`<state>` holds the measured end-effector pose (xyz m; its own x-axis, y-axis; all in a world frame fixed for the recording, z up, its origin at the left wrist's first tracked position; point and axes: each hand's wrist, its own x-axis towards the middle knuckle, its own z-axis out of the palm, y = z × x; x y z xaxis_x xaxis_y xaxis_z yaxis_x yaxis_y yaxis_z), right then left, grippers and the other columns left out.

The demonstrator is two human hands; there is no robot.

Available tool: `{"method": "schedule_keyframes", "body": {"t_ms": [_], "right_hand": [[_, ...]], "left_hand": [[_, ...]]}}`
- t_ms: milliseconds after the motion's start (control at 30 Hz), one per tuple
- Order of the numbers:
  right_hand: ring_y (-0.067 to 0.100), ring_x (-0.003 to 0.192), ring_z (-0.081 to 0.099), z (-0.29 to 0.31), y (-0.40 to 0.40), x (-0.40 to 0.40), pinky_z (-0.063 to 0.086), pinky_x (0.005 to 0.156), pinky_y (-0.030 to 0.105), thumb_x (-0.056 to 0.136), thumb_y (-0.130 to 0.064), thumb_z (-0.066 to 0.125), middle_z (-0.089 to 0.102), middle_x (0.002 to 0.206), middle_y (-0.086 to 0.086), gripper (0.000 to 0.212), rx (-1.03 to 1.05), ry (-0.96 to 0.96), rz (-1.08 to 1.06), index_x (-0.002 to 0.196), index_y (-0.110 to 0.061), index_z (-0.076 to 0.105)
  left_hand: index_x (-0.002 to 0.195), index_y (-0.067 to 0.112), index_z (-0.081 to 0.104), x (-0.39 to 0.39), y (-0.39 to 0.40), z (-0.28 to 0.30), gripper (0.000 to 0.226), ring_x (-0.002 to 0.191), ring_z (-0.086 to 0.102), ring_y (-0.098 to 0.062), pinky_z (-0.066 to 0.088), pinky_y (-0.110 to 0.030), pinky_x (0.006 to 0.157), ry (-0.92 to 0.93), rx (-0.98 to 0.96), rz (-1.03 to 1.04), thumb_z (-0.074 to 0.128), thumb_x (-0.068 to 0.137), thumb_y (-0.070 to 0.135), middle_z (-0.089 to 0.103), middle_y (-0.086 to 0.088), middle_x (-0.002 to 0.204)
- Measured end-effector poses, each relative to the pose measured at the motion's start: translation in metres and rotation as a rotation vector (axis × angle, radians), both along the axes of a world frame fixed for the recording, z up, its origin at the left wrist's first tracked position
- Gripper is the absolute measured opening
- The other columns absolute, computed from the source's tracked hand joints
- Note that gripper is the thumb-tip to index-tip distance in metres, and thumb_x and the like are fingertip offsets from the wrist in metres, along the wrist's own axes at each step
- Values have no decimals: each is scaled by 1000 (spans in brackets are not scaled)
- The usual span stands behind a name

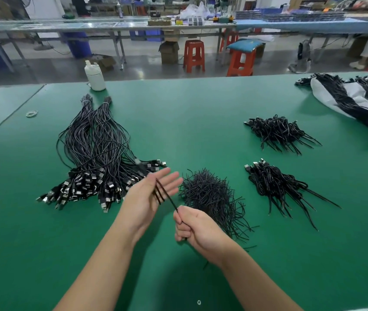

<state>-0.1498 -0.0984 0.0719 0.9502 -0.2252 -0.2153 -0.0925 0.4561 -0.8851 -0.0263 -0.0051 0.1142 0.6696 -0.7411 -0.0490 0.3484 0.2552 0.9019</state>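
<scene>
Black twist ties (174, 206) gripped in right hand (197, 227), lower ends hidden in fist; left hand (149, 194) open, fingers straight.

This is a factory assembly hall: long green desk (201, 113) heaped with bundled black cables (93, 153), rows of workbenches (111, 25) behind, red plastic stools (193, 55) on the concrete floor.

The table (201, 104) has a smooth, matt green cover. The cables (93, 140) have black, slightly glossy plastic jackets and shiny metal plugs (82, 191). The thin ties (166, 194) look like matt black plastic.
</scene>
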Motion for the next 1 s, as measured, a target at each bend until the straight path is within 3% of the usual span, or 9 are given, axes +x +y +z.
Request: {"method": "schedule_keyframes", "body": {"t_ms": [100,200,333,433,600,667,833,900,1000], "right_hand": [[12,54,27,-7,4,2,38,64,26,104,-34,45,25,59,-5,34,29,-10,-17,73,-18,50],[12,54,28,-13,0,6,41,63,26,102,-32,48,28,60,-4,34,179,-6,-75,71,-18,53],[12,53,29,-9,-14,8,40,61,28,94,-35,52,30,59,-4,31,331,-10,-132,69,-17,55],[13,53,27,0,-17,8,39,61,28,96,-34,50,29,59,-4,33,301,-12,-119,70,-16,57],[12,53,27,19,-11,8,34,60,28,108,-25,38,29,58,-4,34,-16,1,-56,78,-13,50],[12,55,29,26,-11,2,35,61,28,108,-25,38,35,60,-3,34,-223,7,-10,79,-14,52],[15,54,35,34,3,-11,37,59,33,107,-17,41,39,57,-2,33,-573,102,105,77,-16,54],[15,54,45,33,6,-14,43,59,34,105,-20,42,49,58,-3,31,-775,199,150,77,-18,56],[11,58,58,39,6,-19,54,70,38,104,-21,43,61,67,-3,30,-831,256,107,80,-15,59]], "left_hand": [[111,1,65,7,1,11,42,60,64,-14,53,-24,55,247,-201,16,35,104,30,69,-4,75],[100,5,71,14,13,18,35,39,32,-5,29,-21,39,158,-225,-179,46,99,29,42,7,53],[95,14,75,22,38,20,33,44,32,-20,23,-33,46,-394,144,-607,53,99,39,46,4,51],[99,15,76,22,47,19,43,51,43,-16,38,-21,52,-674,464,-787,44,102,44,60,2,58],[99,16,67,7,34,0,33,49,53,-16,46,-26,52,-822,803,-513,39,107,32,78,3,85],[106,15,66,4,29,-6,30,54,62,-14,48,-28,56,-713,702,-258,38,108,26,78,1,83],[120,-4,60,-17,9,-6,39,102,71,-32,59,-32,84,24,113,-40,39,104,25,73,-19,109],[115,-8,61,-21,5,-1,40,98,71,-37,60,-36,80,144,15,-29,42,102,24,73,-24,97],[114,-7,61,-25,3,7,38,70,67,-27,57,-33,65,169,-22,-52,50,96,24,59,-6,65]]}}
